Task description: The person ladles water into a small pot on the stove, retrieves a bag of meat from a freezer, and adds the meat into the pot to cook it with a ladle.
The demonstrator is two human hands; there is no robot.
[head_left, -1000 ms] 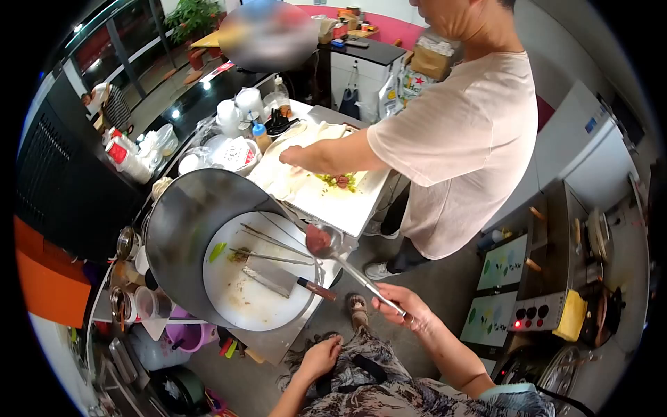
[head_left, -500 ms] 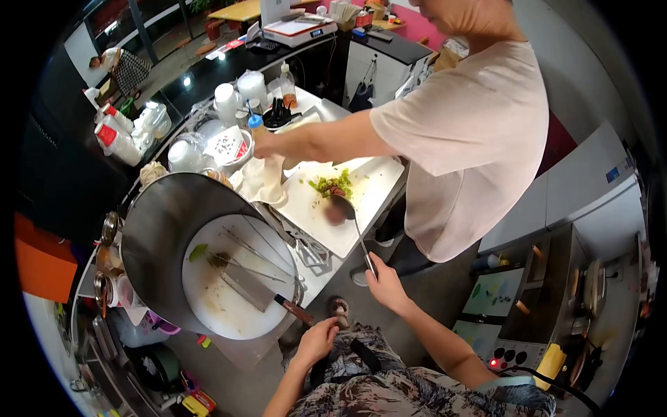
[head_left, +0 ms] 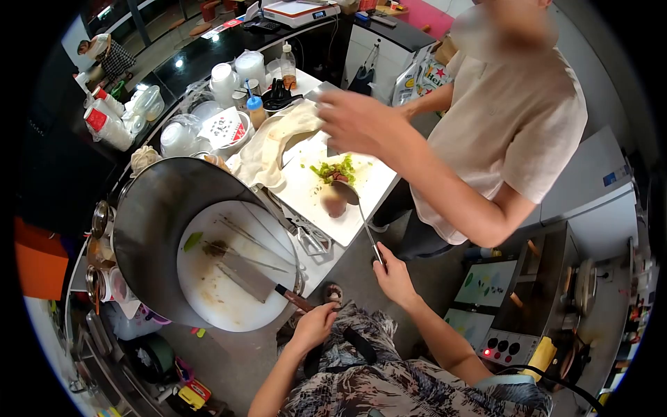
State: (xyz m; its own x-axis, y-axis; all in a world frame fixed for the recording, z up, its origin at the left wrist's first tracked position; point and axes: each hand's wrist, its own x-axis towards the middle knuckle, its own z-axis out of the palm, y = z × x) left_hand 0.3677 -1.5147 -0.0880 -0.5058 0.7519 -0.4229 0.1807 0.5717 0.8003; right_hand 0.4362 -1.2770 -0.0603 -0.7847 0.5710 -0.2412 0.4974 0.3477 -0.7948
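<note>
My right hand (head_left: 397, 276) is closed round the handle of a ladle (head_left: 368, 226). The ladle's bowl rests over the white cutting board, beside chopped greens and meat (head_left: 336, 171). A blurred reddish-brown round shape (head_left: 333, 204) lies just below the bowl. My left hand (head_left: 315, 328) has its fingers curled, close to the wooden handle of a cleaver (head_left: 248, 277); whether it touches the handle or holds something is hidden. The cleaver lies on a round white chopping board (head_left: 208, 306), with thin metal rods beside it. A high curved metal wall (head_left: 149, 229) surrounds that board's far side.
A co-worker stands across the counter, one blurred hand (head_left: 361, 125) above the cutting board (head_left: 313, 201). A cream cloth (head_left: 274, 149), a squeeze bottle (head_left: 255, 111) and stacked white bowls (head_left: 222, 85) crowd the back. A control panel (head_left: 511, 345) with a red light is at right.
The co-worker's arm has drawn back from the squeeze bottle and now hovers over the cutting board. The cloth looks more spread out. My hands keep nearly the same positions; the view shifts slightly.
</note>
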